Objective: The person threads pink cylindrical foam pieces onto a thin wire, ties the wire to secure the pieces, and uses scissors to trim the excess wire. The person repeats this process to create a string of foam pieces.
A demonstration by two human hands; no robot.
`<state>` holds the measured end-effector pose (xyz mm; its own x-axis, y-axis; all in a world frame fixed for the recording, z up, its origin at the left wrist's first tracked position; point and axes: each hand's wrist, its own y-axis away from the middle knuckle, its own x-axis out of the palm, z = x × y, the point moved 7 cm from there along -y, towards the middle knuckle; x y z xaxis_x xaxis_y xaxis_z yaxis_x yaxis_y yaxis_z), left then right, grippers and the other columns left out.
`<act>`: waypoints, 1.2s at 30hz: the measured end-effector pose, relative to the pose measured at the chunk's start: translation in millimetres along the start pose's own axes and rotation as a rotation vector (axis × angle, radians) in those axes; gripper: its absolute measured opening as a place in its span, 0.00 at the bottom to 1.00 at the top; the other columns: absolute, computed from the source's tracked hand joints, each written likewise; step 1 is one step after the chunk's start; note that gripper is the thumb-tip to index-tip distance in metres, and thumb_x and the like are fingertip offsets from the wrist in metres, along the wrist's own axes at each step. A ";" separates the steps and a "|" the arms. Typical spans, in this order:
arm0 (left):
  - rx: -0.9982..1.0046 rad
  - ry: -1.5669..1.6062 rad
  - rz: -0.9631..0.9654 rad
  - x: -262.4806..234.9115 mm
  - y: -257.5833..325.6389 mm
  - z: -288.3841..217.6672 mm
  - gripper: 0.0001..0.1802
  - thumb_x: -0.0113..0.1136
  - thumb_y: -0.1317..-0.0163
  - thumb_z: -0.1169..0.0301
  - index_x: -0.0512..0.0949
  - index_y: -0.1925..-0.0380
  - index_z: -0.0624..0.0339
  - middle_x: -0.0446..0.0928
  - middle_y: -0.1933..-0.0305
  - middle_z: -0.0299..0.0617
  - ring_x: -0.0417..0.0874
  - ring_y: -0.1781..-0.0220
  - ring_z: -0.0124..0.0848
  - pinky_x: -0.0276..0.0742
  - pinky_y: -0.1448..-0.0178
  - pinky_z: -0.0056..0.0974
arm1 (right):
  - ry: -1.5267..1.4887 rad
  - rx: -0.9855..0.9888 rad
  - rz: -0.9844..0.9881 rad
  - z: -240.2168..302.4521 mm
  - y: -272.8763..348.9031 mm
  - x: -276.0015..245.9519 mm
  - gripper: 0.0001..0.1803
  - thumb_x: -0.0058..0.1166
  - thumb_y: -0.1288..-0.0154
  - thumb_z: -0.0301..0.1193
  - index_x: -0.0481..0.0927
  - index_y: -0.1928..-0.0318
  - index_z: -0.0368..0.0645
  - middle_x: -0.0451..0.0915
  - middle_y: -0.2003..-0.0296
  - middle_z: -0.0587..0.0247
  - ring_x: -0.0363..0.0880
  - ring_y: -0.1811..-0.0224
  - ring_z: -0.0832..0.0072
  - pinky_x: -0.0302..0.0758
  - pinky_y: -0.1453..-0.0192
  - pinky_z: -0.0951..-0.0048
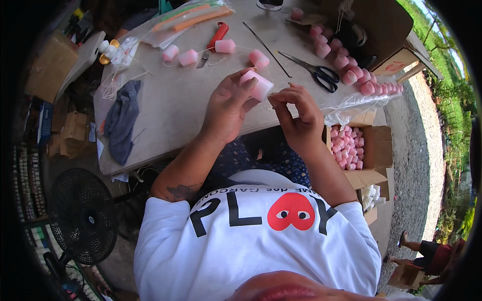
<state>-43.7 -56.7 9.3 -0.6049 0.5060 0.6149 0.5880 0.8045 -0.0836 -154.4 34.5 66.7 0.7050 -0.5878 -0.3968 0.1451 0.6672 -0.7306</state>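
My left hand [227,103] is closed around a pink foam-like cylinder [258,87] above the near part of the table. At the cylinder's right end, my right hand [300,111] pinches with thumb and forefinger, where a thin pale string [269,76] reaches the fingertips. That string links several more pink cylinders lying beyond my hands, among them one at the middle [225,46] and one to its right [259,58]. A red-handled cutter [218,36] lies behind this row. Black-handled scissors [321,72] and a long thin metal rod [266,47] rest beyond my right hand.
Loose pink cylinders [341,61] line the table's right side beside a cardboard box [386,30]. Below the edge, an open carton [377,145] holds many more. A grey cloth [123,120] lies left, near a black fan [83,215]. A person [432,258] carries a box outside.
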 end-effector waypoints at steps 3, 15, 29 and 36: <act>-0.020 0.014 0.017 2.2 -0.8 4.3 0.22 0.57 0.34 0.64 0.68 0.43 0.61 0.74 0.49 0.39 0.77 0.48 0.28 0.75 0.43 0.35 | 0.003 0.002 -0.005 -3.7 0.8 -0.7 0.11 0.61 0.47 0.17 0.78 0.65 0.42 0.81 0.68 0.62 0.81 0.63 0.65 0.71 0.43 0.59; 0.028 0.049 0.041 10.4 -4.0 3.3 0.21 0.61 0.37 0.73 0.69 0.45 0.61 0.70 0.46 0.38 0.75 0.45 0.30 0.75 0.39 0.38 | -0.595 0.459 -0.060 -46.5 19.9 4.4 0.07 0.59 0.40 0.19 0.77 0.61 0.36 0.80 0.66 0.65 0.79 0.62 0.79 0.74 0.49 0.75; 0.013 -0.008 0.011 13.8 -1.4 13.7 0.24 0.63 0.39 0.75 0.68 0.43 0.64 0.72 0.47 0.41 0.76 0.47 0.30 0.76 0.43 0.36 | -0.538 0.426 -0.104 -54.8 29.7 2.5 0.07 0.59 0.40 0.19 0.76 0.62 0.36 0.80 0.66 0.65 0.79 0.63 0.81 0.75 0.56 0.79; 0.184 -0.212 0.061 20.6 -0.7 6.0 0.29 0.65 0.42 0.77 0.66 0.40 0.66 0.71 0.45 0.44 0.75 0.44 0.32 0.74 0.40 0.36 | -0.554 0.471 -0.050 -54.9 32.0 3.1 0.09 0.59 0.40 0.18 0.73 0.61 0.37 0.79 0.65 0.65 0.80 0.60 0.80 0.75 0.53 0.79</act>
<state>-59.7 -44.9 17.4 -0.6819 0.5930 0.4282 0.5310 0.8039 -0.2679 -185.7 28.9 11.6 0.9196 -0.3879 0.0618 0.3816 0.8452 -0.3741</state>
